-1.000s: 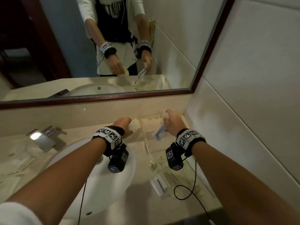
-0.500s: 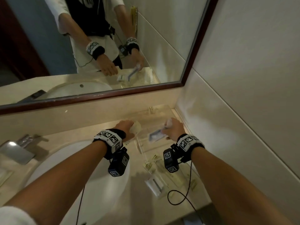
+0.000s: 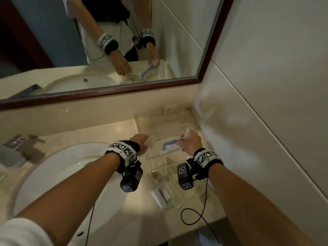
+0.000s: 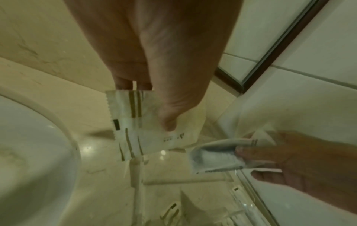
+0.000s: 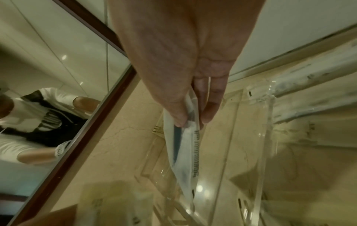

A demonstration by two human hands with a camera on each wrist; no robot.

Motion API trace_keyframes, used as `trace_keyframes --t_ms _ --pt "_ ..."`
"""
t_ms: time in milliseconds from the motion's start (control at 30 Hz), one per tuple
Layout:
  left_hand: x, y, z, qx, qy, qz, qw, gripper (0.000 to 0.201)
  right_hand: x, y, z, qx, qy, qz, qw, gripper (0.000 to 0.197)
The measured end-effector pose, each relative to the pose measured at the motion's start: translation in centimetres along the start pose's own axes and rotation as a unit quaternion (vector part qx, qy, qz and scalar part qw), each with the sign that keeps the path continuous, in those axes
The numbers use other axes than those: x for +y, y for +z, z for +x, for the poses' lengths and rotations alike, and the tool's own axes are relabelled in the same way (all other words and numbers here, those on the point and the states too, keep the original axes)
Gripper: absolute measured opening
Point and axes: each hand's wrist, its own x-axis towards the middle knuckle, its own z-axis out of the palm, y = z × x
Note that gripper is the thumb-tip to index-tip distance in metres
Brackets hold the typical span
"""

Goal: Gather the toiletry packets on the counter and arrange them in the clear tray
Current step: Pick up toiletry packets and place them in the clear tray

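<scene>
White basin (image 3: 53, 167) at counter's left edge is cut off. Left hand (image 3: 140, 142) pinches cream square sachet w/ gold stripes (image 4: 154, 123), print blurred. Right hand (image 3: 190, 143) pinches white-and-blue flat packet (image 4: 216, 156) over clear acrylic tray (image 3: 142, 121) in counter's back-right corner; walls hard to trace.

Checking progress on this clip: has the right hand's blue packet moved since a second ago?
Yes. The blue packet went from upright to nearly flat, lower into the clear tray.
</scene>
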Motion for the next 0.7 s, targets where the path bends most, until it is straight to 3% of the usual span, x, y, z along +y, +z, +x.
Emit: trace_keyframes --t_ms 167,300,533,700 --pt "2.2 1.9 0.9 -0.030 -0.009 0.019 0.999 0.054 1.5 -1.3 1.4 0.015 -0.010 0.019 1.000 0.018" --pt "3.2 2.6 1.4 -0.050 0.001 0.033 0.998 0.042 1.8 -1.9 1.4 0.026 -0.015 0.052 0.998 0.018" --pt "4.6 4.0 2.7 -0.057 -0.004 0.070 0.996 0.047 2.3 -2.3 1.0 0.060 -0.040 0.032 0.997 0.015" --pt "4.6 5.1 3.4 -0.062 0.011 0.050 0.997 0.035 2.4 -2.8 0.7 0.076 -0.047 0.039 0.995 0.014"
